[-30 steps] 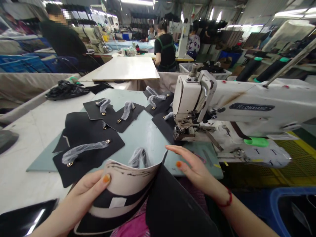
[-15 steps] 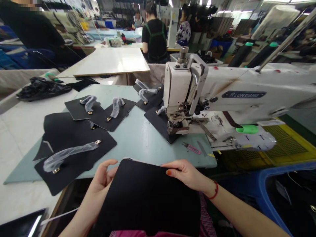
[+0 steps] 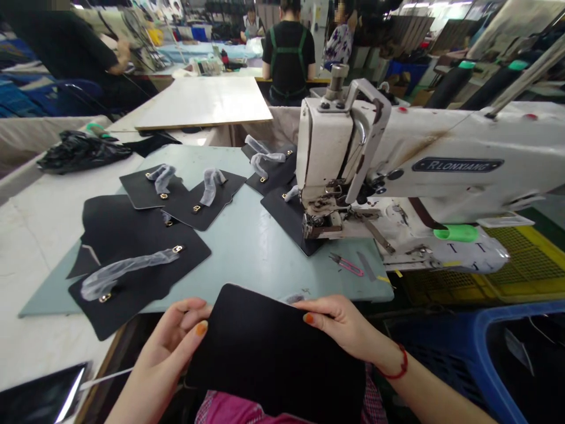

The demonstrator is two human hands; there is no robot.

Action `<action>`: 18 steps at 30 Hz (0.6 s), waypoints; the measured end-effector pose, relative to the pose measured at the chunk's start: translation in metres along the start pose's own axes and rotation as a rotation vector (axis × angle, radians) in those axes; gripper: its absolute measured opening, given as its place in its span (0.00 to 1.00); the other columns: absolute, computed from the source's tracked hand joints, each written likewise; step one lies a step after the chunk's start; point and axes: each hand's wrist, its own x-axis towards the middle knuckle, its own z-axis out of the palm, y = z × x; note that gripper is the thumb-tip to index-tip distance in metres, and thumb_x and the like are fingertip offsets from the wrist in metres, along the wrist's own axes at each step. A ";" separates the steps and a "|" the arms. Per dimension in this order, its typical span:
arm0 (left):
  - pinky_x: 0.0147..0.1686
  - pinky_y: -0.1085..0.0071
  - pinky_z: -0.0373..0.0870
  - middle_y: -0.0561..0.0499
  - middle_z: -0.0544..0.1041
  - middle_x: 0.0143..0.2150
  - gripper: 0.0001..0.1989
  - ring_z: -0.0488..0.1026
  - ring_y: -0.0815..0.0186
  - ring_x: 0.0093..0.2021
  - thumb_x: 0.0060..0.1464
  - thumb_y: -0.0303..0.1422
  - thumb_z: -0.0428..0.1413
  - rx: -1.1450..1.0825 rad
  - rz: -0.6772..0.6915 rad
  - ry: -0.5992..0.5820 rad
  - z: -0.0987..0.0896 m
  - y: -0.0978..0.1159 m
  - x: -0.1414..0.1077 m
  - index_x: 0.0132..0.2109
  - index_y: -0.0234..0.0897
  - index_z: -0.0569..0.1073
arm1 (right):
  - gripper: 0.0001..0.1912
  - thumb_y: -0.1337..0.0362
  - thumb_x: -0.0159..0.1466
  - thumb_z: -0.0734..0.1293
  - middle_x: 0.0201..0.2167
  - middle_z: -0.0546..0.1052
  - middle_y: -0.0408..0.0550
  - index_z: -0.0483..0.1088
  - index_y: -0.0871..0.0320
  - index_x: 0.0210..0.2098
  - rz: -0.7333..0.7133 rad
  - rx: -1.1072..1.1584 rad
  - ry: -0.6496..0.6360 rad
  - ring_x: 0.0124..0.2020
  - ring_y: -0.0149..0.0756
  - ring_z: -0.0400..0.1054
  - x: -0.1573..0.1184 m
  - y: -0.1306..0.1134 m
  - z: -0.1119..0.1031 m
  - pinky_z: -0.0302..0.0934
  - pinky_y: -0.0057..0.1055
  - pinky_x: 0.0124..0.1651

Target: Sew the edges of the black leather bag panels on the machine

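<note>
A flat black leather-like panel (image 3: 273, 353) with rounded corners is tilted up in front of my body. My right hand (image 3: 346, 324) pinches its top edge, thumb on the near face and fingers behind. At the left edge, my left hand (image 3: 172, 344) has its thumb against the panel, with the other fingers curled and partly hidden. A bit of clear plastic wrap (image 3: 294, 298) shows behind the top edge. Beyond lies a black panel (image 3: 145, 277) with a plastic-wrapped handle (image 3: 128, 272) and gold-coloured fittings, apart from my hands.
A white sewing machine (image 3: 353, 159) stands at the right, with pink thread snips (image 3: 348, 265) before it. Several similar panels (image 3: 205, 200) lie on the pale green tabletop (image 3: 241, 247). A blue bin (image 3: 481, 347) is at lower right, a dark-screened device (image 3: 46, 394) at lower left. People work behind.
My left thumb has come round onto the panel's left edge. The panel has shifted slightly and its lower left corner now shows. Plastic wrap has appeared behind its top edge.
</note>
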 end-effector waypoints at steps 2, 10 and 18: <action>0.39 0.77 0.76 0.50 0.81 0.43 0.22 0.79 0.64 0.40 0.46 0.41 0.68 0.057 0.065 0.036 0.006 -0.003 -0.001 0.48 0.44 0.73 | 0.17 0.56 0.71 0.64 0.42 0.81 0.46 0.76 0.55 0.54 -0.015 -0.022 0.023 0.42 0.37 0.76 -0.002 -0.001 0.001 0.69 0.31 0.49; 0.58 0.64 0.71 0.46 0.78 0.55 0.24 0.75 0.57 0.56 0.52 0.40 0.64 0.227 0.215 0.040 0.017 -0.030 -0.004 0.56 0.44 0.72 | 0.16 0.57 0.71 0.64 0.48 0.80 0.48 0.76 0.53 0.53 0.012 -0.073 0.111 0.47 0.40 0.76 -0.010 0.004 0.005 0.70 0.33 0.52; 0.68 0.56 0.55 0.45 0.69 0.64 0.22 0.64 0.54 0.66 0.56 0.36 0.60 0.312 0.386 0.046 0.029 -0.039 -0.004 0.58 0.43 0.71 | 0.17 0.55 0.71 0.63 0.46 0.80 0.48 0.77 0.53 0.52 -0.025 -0.081 0.200 0.45 0.42 0.77 -0.013 0.001 0.016 0.72 0.34 0.49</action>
